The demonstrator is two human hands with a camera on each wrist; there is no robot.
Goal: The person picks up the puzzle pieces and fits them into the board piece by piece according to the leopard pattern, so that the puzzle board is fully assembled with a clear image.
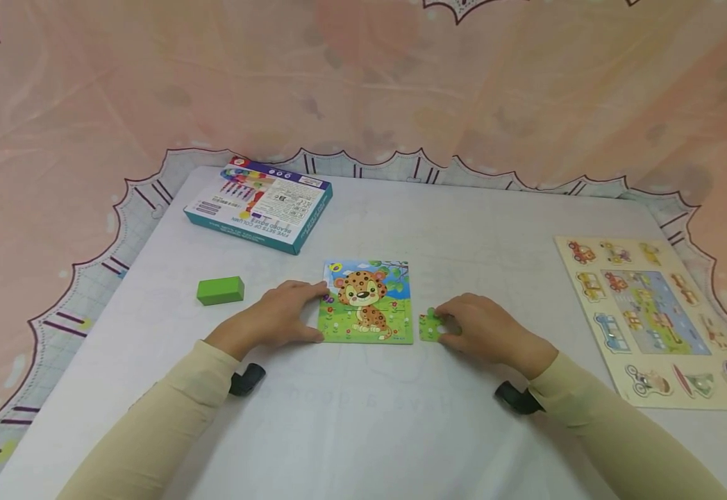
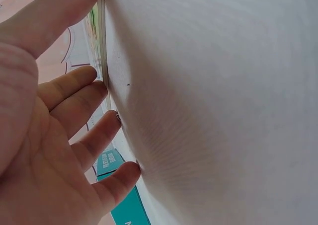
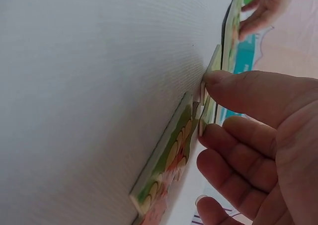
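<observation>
A square leopard puzzle (image 1: 369, 330) lies flat in the middle of the white table. Against its left edge rest the thumb and fingertips of my left hand (image 1: 278, 312), spread and fairly straight; the left wrist view shows the palm (image 2: 39, 150) with nothing inside it. Just right of the puzzle, my right hand (image 1: 491, 332) pinches a small green puzzle piece (image 1: 427, 328) between thumb and fingers. A narrow gap separates that piece from the puzzle. Seen edge-on in the right wrist view, the piece (image 3: 204, 118) sits between the thumb (image 3: 248, 88) and forefinger, low over the cloth.
Back left lies a teal and white box (image 1: 263, 208) of beaded columns. A green block (image 1: 221, 290) is left of my left hand. On the right lies a cream board (image 1: 607, 347) with vehicle and toy pictures. A patterned cloth (image 1: 363, 83) hangs behind the table.
</observation>
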